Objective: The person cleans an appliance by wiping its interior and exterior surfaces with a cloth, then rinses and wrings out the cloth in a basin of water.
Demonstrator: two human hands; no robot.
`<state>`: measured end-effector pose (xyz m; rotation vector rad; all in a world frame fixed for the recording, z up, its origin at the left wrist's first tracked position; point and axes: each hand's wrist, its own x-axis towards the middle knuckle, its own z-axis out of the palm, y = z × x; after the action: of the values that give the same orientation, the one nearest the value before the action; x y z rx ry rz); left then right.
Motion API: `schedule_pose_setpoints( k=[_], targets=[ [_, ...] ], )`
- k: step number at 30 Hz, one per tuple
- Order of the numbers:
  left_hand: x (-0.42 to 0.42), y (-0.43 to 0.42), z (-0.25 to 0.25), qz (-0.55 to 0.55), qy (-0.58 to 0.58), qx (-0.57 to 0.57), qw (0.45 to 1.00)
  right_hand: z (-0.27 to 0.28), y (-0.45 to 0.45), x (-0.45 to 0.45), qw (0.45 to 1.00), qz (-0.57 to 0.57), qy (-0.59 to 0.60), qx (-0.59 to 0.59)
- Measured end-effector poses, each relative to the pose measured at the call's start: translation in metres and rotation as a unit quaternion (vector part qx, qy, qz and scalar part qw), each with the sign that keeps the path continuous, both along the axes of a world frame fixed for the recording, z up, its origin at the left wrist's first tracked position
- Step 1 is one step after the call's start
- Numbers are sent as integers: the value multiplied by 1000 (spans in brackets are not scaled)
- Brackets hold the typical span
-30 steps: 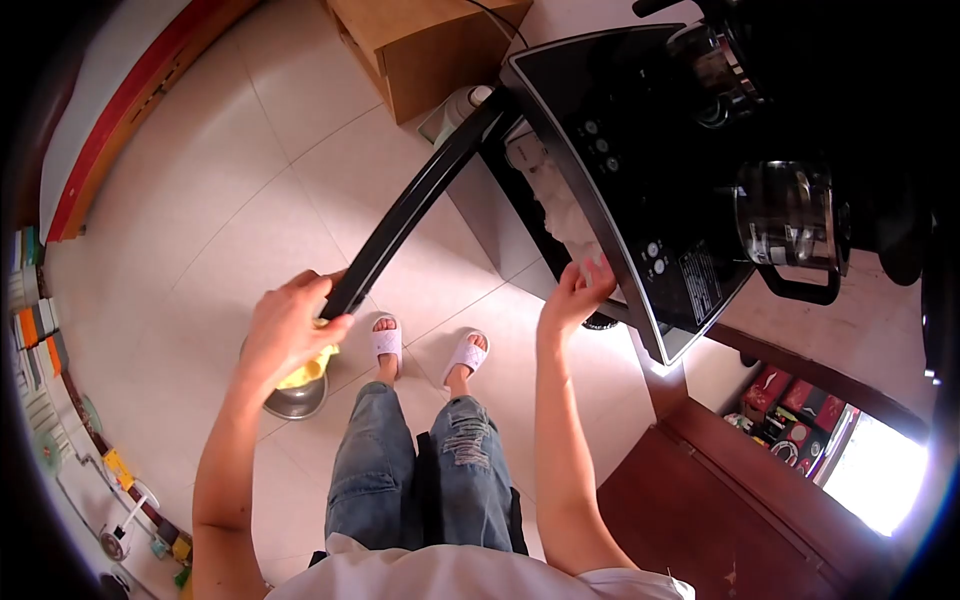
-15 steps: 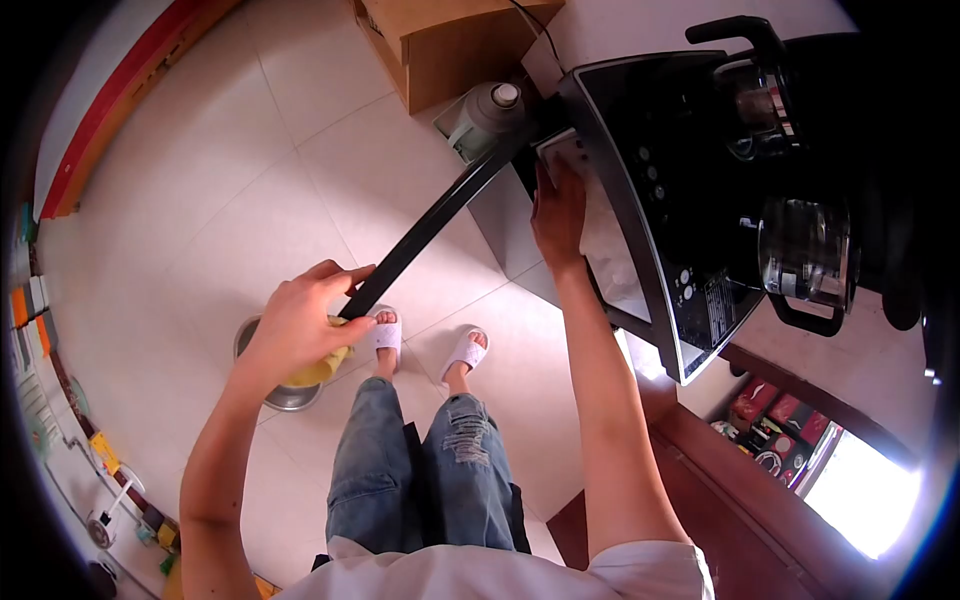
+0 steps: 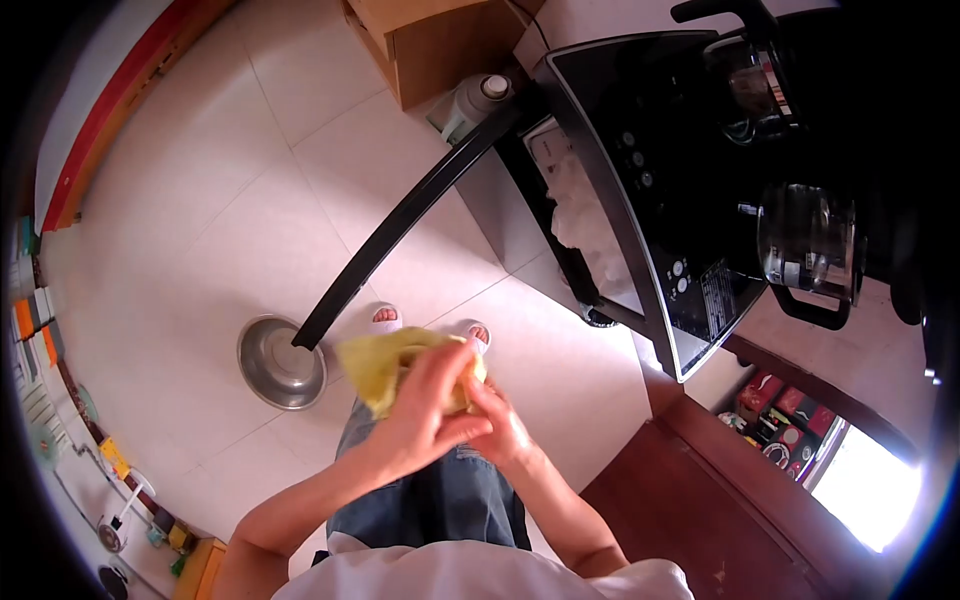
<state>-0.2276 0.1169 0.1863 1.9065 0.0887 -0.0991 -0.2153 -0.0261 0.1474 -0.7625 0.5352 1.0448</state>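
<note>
A yellow cloth (image 3: pixel 378 368) is bunched between my two hands in front of my legs. My left hand (image 3: pixel 425 415) is closed on it, with a loose corner hanging out to the left. From the other side my right hand (image 3: pixel 496 425) grips its right end, and the hands touch. To the upper right stands a black drinks machine (image 3: pixel 625 110) with its door (image 3: pixel 410 215) swung wide open. White plastic wrapping (image 3: pixel 590 225) shows inside its cabinet. Below the door's free end, a metal basin (image 3: pixel 265 370) sits on the floor.
Two glass kettles (image 3: pixel 805 240) stand on the machine's top. Behind the door is a large bottle (image 3: pixel 470 105), near a cardboard box (image 3: pixel 440 45). Reddish-brown wooden furniture (image 3: pixel 690 510) lies at lower right. Shelves with small items line the left edge.
My left hand has let go of the door's edge, and my right hand has come out of the cabinet. Both have met on the cloth before my legs. The basin is now more visible.
</note>
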Motion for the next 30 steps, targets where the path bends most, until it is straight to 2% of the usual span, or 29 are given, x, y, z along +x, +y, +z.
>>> schedule_pose_setpoints(
  k=[2, 3, 4, 5, 6, 8, 10, 13, 19, 22, 25, 28, 29, 30],
  targets=[
    [-6, 2, 10, -32, -46, -5, 998, -21, -12, 12, 988, -102, 13, -112],
    [0, 20, 16, -30, -139, 69, 987, -27, -21, 28, 960, -31, -152, -231],
    [6, 37, 19, -1, -154, 195, 969, -33, -25, 47, 887, 44, -308, -341],
    [11, 53, 19, 26, -169, 317, 933, -43, -19, 64, 790, 65, -435, -426],
    [18, 67, 8, 57, -109, 324, 938, -54, -11, 85, 667, 82, -547, -499],
    [23, 93, -3, 33, -14, 360, 932, -78, 14, 129, 532, 74, -663, -521],
    [24, 105, -20, 20, 34, 311, 950, -111, 31, 161, 446, 105, -711, -533],
    [23, 108, -26, 34, 56, 233, 970, -152, 55, 194, 334, 122, -717, -599],
    [25, 107, -31, 34, 38, 212, 976, -173, 68, 207, 336, 102, -703, -618],
    [25, 113, -30, 37, 36, 225, 973, -176, 66, 198, 305, 92, -691, -649],
    [27, 117, -30, 36, 35, 226, 973, -181, 58, 178, 386, 140, -596, -690],
    [27, 115, -30, 34, 23, 233, 971, -176, 40, 163, 384, 171, -593, -687],
    [26, 114, -29, 34, 18, 238, 970, -173, 33, 160, 348, 140, -618, -691],
    [25, 113, -29, 36, 18, 237, 971, -170, 28, 158, 352, 144, -621, -685]
  ],
)
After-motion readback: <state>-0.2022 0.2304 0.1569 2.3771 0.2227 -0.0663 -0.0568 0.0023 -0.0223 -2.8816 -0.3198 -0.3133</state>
